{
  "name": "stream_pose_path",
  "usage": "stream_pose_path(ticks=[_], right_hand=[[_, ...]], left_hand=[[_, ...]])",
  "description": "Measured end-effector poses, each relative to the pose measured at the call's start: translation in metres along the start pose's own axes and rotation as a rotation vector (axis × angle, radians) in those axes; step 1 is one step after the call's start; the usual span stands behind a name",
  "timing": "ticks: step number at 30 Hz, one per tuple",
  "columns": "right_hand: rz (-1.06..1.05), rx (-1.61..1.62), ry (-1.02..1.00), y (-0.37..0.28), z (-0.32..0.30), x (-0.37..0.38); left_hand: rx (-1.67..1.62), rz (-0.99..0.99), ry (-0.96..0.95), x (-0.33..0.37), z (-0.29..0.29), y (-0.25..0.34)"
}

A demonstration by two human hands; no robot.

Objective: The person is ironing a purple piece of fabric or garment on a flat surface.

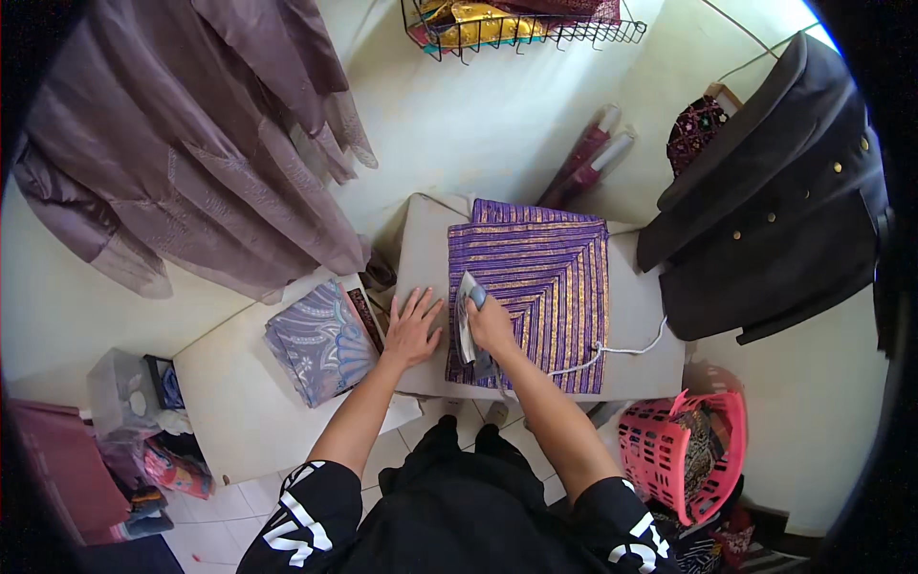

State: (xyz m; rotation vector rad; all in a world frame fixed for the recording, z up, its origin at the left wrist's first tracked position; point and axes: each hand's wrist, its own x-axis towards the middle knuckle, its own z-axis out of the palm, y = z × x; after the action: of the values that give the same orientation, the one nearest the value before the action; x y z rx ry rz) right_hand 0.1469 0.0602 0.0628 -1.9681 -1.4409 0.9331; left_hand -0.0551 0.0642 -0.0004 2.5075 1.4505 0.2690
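Directly beneath the iron [467,316] in the right hand [492,327] lies purple-striped cloth [564,306].

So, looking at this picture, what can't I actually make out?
All in the head view:
The iron: its handle is mostly covered by the right hand.
The purple striped cloth: its underside is hidden by its upper layer.
The mauve garment: the upper edge cuts off its top.
The black wire basket: also cut off by the upper edge.
The pink basket: its wall and contents hide its bottom.
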Motion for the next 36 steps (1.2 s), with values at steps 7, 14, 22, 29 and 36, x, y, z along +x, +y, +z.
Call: stream_pose_path(ticks=[7, 14, 22, 29, 36], right_hand=[[0.087, -0.099, -0.029, -0.002, 0.002, -0.023], [-0.034, -0.150, 0.057, 0.009, 0.019, 0.007], [0.010, -0.107, 0.002, 0.007, 0.012, 0.009], [-0.069, -0.206, 0.115, 0.006, 0.017, 0.035], [-0.062, -0.225, 0.041, -0.008, 0.014, 0.069]], left_hand=[[-0.019, -0.013, 0.004, 0.012, -0.007, -0.008], [-0.041, 0.007, 0.030, 0.014, -0.004, -0.009], [-0.067, -0.012, 0.053, 0.015, -0.007, -0.009], [-0.058, -0.035, 0.032, 0.015, -0.004, -0.008], [-0.068, -0.157, 0.094, 0.041, 0.001, -0.002]])
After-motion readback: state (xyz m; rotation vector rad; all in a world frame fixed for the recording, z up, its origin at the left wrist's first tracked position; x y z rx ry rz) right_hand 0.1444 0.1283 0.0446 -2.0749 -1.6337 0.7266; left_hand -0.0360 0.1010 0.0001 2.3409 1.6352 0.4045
